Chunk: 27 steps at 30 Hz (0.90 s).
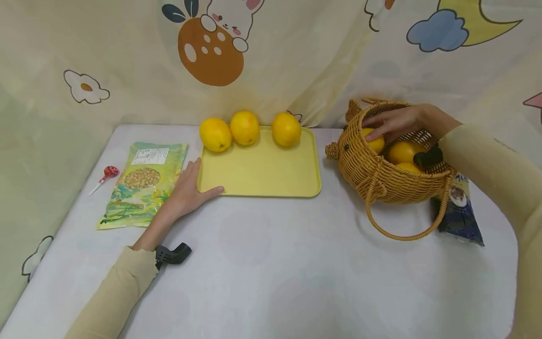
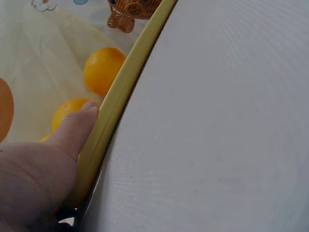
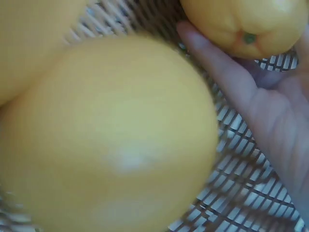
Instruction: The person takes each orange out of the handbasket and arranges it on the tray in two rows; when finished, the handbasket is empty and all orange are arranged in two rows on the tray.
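At the right of the table (image 1: 271,273), inside the wicker basket (image 1: 398,186), the right hand (image 1: 402,121) grasps one yellow fruit (image 1: 374,142), thumb laid over it. From where I stand, sound practice would be a full wrap and a straight lift—clear of the woven rim and the neighbouring fruits (image 1: 402,152). The left hand (image 1: 186,190), spread and gripping nothing, touches the corner of the yellow tray (image 1: 262,174)—light pressure should steady it beneath its three fruits (image 1: 244,128).

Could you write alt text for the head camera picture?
A person's right hand holds a yellow fruit inside a pig-faced wicker basket. The left hand touches the near-left corner of a yellow tray; three more fruits line its far side.
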{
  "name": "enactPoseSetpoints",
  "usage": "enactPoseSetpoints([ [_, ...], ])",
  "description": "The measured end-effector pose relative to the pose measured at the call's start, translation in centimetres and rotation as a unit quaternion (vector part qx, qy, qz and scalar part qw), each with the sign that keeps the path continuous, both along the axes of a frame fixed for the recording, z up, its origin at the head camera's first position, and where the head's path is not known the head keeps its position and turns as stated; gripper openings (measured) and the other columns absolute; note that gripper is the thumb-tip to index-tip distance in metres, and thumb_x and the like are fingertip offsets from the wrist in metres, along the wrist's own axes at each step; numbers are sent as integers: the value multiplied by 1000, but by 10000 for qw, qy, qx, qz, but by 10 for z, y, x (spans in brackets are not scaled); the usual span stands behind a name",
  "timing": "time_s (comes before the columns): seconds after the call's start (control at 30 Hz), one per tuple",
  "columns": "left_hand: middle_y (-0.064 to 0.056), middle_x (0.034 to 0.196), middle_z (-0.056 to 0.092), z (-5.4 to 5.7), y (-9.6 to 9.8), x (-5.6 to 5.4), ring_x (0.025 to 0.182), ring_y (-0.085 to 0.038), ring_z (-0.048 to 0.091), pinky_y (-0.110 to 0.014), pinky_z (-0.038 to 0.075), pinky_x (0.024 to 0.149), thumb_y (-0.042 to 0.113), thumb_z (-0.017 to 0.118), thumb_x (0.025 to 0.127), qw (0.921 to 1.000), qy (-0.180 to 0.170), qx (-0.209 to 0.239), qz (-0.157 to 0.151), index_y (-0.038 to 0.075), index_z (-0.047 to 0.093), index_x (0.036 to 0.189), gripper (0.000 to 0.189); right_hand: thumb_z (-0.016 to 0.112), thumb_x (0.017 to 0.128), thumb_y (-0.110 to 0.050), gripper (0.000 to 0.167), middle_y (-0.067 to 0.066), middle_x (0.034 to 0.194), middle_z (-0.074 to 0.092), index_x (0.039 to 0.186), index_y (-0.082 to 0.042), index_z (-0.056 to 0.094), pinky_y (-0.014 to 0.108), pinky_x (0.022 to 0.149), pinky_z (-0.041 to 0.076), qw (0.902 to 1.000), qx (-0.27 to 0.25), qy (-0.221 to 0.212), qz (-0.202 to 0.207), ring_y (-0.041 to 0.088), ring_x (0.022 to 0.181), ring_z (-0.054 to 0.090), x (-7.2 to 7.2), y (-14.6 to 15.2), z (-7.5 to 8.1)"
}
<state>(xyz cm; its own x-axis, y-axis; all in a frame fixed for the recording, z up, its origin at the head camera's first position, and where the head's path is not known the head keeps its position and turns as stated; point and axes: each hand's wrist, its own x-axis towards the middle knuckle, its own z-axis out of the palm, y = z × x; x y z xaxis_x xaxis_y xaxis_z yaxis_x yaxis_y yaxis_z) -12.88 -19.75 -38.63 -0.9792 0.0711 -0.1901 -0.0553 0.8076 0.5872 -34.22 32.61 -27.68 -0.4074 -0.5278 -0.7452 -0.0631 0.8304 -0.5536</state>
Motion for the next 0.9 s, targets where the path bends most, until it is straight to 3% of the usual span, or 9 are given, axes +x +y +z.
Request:
enactPoseSetpoints([
  [0.2,-20,163,-9,-1,0,1,151,-39,-7,-60,2,121,64,62,84,10000,-21,12,12,7,-9,155,116,48,102,-34,75,21,162,5,157,-11,3,40,106,47,9991,149,348,182,38,143,31,10,0,15],
  [0.33,-20,163,-9,0,0,1,151,-39,-7,-60,2,121,64,61,84,10000,-28,1,-8,7,-10,155,116,46,103,-34,63,19,160,12,156,-18,18,36,95,53,9943,244,884,548,33,134,42,21,7,35],
  [0.43,-19,163,-10,1,1,0,151,-38,-8,-60,2,121,64,61,84,10000,-31,7,-39,7,-10,155,115,43,103,-31,55,11,157,19,154,-23,24,33,89,53,9893,242,1254,710,20,126,48,30,20,53],
  [0.57,-21,162,-9,2,2,0,151,-40,-7,-60,1,121,63,62,84,10000,-15,18,-67,6,-9,155,115,37,105,-19,51,-4,144,36,155,-22,23,30,86,56,9873,-306,1529,314,8,111,58,41,39,75],
  [0.63,-21,162,-9,3,2,0,151,-40,-7,-61,2,121,63,62,84,10000,-27,22,-57,6,-9,155,115,34,106,-13,50,-6,136,45,154,-21,24,28,84,58,9798,-914,1770,-160,8,104,62,45,42,83],
  [0.7,-22,162,-10,3,2,0,151,-41,-7,-61,2,120,64,62,84,10000,-72,16,-47,6,-10,155,116,33,105,-8,49,-4,130,51,153,-17,28,26,81,59,9604,-1856,1900,-836,10,99,64,50,36,88],
  [0.73,-22,162,-10,3,1,0,151,-41,-7,-61,2,120,64,61,84,9999,-101,14,-39,7,-10,155,116,35,104,-7,49,-2,129,51,152,-16,30,25,80,59,9444,-2417,1822,-1285,10,99,64,53,28,89],
  [0.83,-21,162,-11,2,0,0,151,-41,-7,-61,2,120,65,61,84,9999,-144,8,-7,7,-11,155,116,45,101,-6,48,1,130,48,148,-16,40,29,72,61,8698,-3922,1352,-2672,14,104,59,63,-7,89],
  [0.9,-21,162,-11,2,0,1,151,-41,-7,-61,2,120,65,61,84,9999,-124,31,-1,7,-11,155,116,54,98,-11,48,0,131,45,145,-17,44,32,67,62,8189,-4460,1111,-3436,16,111,54,70,-36,89],
])
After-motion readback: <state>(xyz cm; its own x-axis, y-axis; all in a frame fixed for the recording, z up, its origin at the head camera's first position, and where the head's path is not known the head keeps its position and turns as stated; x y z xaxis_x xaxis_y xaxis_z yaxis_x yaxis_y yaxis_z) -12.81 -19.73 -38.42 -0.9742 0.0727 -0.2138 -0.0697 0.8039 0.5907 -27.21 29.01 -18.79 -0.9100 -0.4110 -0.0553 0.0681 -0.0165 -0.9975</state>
